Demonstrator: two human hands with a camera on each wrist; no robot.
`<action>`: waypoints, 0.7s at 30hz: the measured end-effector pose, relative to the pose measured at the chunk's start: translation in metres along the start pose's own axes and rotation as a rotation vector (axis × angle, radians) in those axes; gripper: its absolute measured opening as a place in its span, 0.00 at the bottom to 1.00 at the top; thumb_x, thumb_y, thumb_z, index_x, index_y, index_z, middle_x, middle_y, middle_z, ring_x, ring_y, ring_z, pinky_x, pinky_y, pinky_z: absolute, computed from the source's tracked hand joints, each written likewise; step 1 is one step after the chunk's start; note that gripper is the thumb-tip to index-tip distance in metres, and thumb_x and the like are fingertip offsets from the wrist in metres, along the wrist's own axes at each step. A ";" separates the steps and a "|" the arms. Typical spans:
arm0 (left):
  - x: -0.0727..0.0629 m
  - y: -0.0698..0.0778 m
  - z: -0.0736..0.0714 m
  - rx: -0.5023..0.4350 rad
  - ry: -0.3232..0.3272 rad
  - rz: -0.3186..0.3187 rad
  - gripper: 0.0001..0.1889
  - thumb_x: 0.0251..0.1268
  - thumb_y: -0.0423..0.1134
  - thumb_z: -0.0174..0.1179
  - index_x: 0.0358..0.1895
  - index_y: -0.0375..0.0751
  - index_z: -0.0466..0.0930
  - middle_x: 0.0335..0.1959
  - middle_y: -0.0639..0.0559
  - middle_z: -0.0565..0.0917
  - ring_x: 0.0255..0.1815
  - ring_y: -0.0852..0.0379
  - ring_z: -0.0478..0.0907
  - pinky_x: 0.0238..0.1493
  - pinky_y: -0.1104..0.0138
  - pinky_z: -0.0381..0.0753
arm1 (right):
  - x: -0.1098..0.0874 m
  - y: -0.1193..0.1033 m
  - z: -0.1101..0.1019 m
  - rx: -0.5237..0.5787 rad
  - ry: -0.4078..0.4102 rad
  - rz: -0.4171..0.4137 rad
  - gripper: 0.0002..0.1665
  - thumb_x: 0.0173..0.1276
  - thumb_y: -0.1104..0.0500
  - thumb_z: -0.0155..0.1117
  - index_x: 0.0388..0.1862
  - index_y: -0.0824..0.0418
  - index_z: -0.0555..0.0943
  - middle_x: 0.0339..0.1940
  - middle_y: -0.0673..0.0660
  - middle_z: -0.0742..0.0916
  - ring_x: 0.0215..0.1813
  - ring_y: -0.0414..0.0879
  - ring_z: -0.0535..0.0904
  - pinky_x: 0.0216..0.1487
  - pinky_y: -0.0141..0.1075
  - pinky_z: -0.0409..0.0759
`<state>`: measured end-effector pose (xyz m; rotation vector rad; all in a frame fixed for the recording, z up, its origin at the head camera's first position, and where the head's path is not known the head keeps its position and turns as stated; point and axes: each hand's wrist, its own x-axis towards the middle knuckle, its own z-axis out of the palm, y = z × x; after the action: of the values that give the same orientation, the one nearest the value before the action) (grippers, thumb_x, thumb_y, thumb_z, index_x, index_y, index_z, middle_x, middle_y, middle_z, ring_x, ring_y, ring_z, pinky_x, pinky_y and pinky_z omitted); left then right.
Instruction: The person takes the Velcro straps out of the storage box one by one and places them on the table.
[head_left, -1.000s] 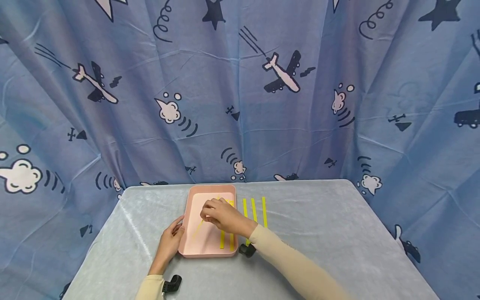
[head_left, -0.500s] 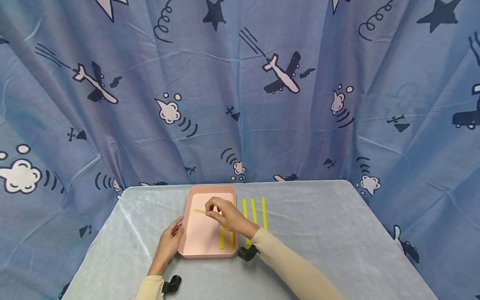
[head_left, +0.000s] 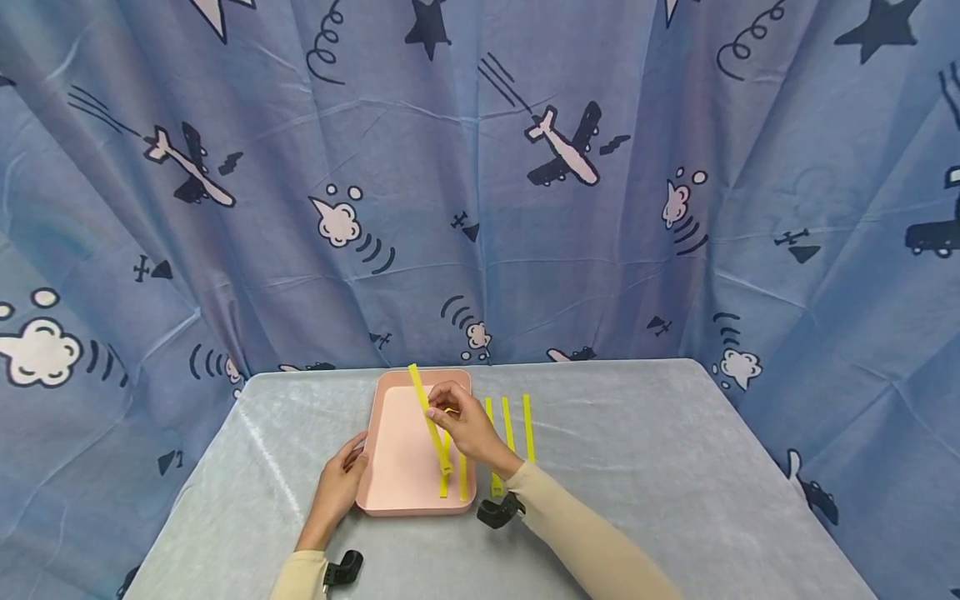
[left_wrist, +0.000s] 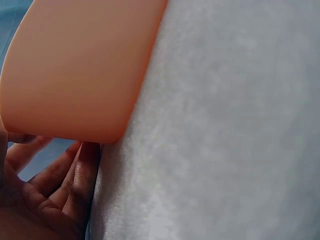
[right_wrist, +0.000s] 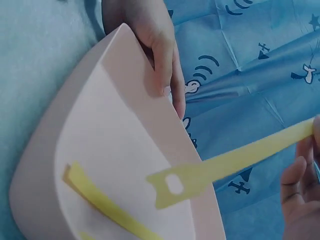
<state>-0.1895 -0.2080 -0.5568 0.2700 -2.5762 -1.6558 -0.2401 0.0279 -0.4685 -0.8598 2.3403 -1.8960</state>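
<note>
My right hand (head_left: 471, 429) pinches a yellow hook-and-loop cable tie (head_left: 419, 390) between thumb and fingers, above a pink tray (head_left: 393, 479). Its slotted end (right_wrist: 187, 187) points down over the tray in the right wrist view. Under it, two more yellow ties, one of them at the right wall (head_left: 463, 482), lie lengthwise in the tray. My left hand (head_left: 341, 482) holds the tray's left edge, the thumb at the rim and the other fingers outside. In the left wrist view the fingers (left_wrist: 67, 182) bend against the tray's outer wall.
To the right of the tray, three yellow cable ties (head_left: 528, 425) lie side by side on the grey cloth-covered table (head_left: 660, 467). My right wrist, with a black wrist camera (head_left: 498, 511), hangs over their near ends. A blue patterned curtain (head_left: 480, 167) stands behind the table.
The right hand has shifted slightly right and turned, swinging the held cable tie from slanting down-left to a broad-side view, far end up. My left hand and the tray have stayed put.
</note>
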 end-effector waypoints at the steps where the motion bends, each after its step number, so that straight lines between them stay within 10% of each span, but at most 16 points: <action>1: 0.000 0.000 0.000 0.000 -0.001 0.000 0.23 0.77 0.38 0.48 0.73 0.47 0.67 0.65 0.34 0.76 0.65 0.40 0.75 0.65 0.47 0.73 | -0.002 -0.003 -0.002 0.016 0.008 0.004 0.13 0.71 0.67 0.60 0.51 0.72 0.73 0.43 0.66 0.80 0.43 0.43 0.77 0.44 0.25 0.78; 21: -0.001 0.002 -0.001 -0.011 -0.011 -0.009 0.23 0.77 0.39 0.48 0.73 0.46 0.66 0.65 0.33 0.75 0.65 0.39 0.74 0.65 0.47 0.73 | -0.011 0.014 -0.023 0.217 0.138 0.211 0.14 0.72 0.68 0.58 0.54 0.69 0.74 0.37 0.59 0.81 0.35 0.45 0.76 0.35 0.35 0.79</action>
<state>-0.1886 -0.2081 -0.5548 0.2727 -2.5763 -1.6789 -0.2437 0.0549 -0.4783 -0.4578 2.1383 -2.1238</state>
